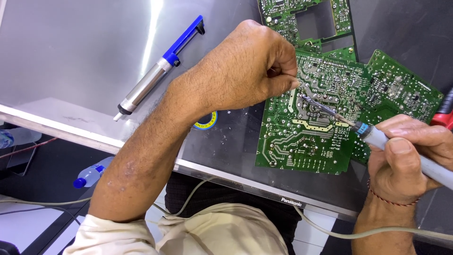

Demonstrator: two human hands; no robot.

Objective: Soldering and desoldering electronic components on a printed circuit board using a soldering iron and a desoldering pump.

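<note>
The right hand (408, 158) grips a soldering iron (377, 137), fingers wrapped round its handle; its long axis slants up-left, tip on the green circuit board (306, 137) lying on the worktop (85, 56); the left hand (245, 71), fingers pinched together on something too small to tell, is just beside the tip.

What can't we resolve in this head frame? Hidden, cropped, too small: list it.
- Head view: whatever the left hand pinches is hidden by its own curled fingers.
- The soldering iron runs off the right edge, its grip under the right hand.
- Where its tip meets the green circuit board, the joint is too small to judge.
- The second board is cut by the top edge.
- The red tool is cropped at the right.
</note>
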